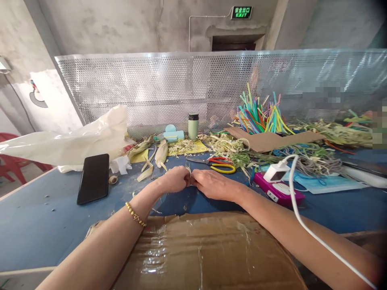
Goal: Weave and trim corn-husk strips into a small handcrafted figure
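Note:
My left hand [177,179] and my right hand [214,185] meet over the blue table [60,229], fingers pinched together. A thin pale bit shows between the fingertips, too small to name. Just beyond my right hand lie scissors [223,168] with yellow and red handles, blades pointing left. A dry corn husk [161,154] rests past my left hand, with a smaller torn husk piece [145,174] beside it. Below my wrists, a brown cardboard sheet [208,249] with shiny tape covers the near edge.
A black phone [93,178] and plastic sheeting [90,139] lie left. A green tumbler [193,127], coloured pipe cleaners [261,114] and husk scraps [226,145] line the back before a perforated metal screen [145,84]. Right are a purple power strip [279,191], white cable [294,201] and blue mask [329,183].

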{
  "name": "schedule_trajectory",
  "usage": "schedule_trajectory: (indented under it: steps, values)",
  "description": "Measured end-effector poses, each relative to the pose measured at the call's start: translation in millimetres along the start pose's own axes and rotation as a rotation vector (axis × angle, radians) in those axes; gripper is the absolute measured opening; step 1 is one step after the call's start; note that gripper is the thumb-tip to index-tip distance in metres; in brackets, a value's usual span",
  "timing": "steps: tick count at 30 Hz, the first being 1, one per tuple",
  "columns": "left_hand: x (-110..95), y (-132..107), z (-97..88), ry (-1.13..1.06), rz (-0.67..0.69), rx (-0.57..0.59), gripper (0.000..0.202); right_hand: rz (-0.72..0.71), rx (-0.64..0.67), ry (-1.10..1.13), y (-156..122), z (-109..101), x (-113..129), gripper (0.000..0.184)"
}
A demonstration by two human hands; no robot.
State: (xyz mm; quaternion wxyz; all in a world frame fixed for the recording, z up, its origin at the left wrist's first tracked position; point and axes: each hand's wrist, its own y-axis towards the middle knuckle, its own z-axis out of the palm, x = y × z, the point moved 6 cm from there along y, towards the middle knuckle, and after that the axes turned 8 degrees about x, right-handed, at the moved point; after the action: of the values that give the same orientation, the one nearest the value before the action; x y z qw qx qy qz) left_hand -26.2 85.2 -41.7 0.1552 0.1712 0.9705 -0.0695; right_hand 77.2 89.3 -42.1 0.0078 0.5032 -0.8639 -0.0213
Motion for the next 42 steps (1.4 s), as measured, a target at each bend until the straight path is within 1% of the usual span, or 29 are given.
schedule_trajectory:
  steps: [3, 6, 12, 16, 22, 25, 27, 31, 36, 39, 42]
  values:
    - [3.4, 2.3, 1.2, 0.011, -0.042, -0.002, 0.023, 0.003, 0.013, 0.091, 5.4, 1.8, -6.3, 0.015]
    - [6.8, 4.1, 1.8, 0.036, -0.077, -0.029, 0.021, -0.019, 0.020, 0.156, 9.9, 2.1, -9.4, 0.016]
    - [6.7, 4.7, 1.6, -0.014, -0.089, -0.039, 0.021, 0.002, 0.082, 0.244, 15.3, 1.8, -14.8, 0.011]
    - [5.7, 4.3, 0.9, -0.017, -0.102, -0.041, 0.019, 0.047, 0.021, 0.297, 17.8, -0.9, -22.1, 0.007]
    - [2.5, 1.1, -0.5, -0.022, -0.088, -0.060, 0.022, -0.027, -0.035, 0.335, 17.0, -0.2, -20.4, 0.012]
    - [0.5, -1.8, -0.4, -0.028, -0.082, -0.017, 0.020, -0.044, -0.059, 0.334, 15.6, -0.2, -20.0, 0.011]
    - [-0.2, -2.5, -0.9, -0.037, -0.067, -0.008, 0.019, -0.044, -0.067, 0.339, 15.1, 0.0, -20.9, 0.010]
    - [5.4, 0.8, -0.4, -0.070, -0.080, -0.058, 0.015, 0.000, -0.077, 0.363, 14.5, 0.1, -23.6, 0.008]
    - [11.8, 5.8, 3.6, -0.072, -0.111, -0.073, 0.016, 0.107, -0.102, 0.387, 12.5, 1.4, -26.3, 0.009]
    - [10.4, 6.4, 2.7, -0.075, -0.114, -0.060, 0.017, 0.086, -0.126, 0.347, 11.7, 2.4, -25.1, 0.009]
    - [7.7, 6.9, 1.8, -0.066, -0.144, -0.022, 0.015, 0.066, -0.165, 0.286, 8.7, 0.8, -25.0, 0.012]
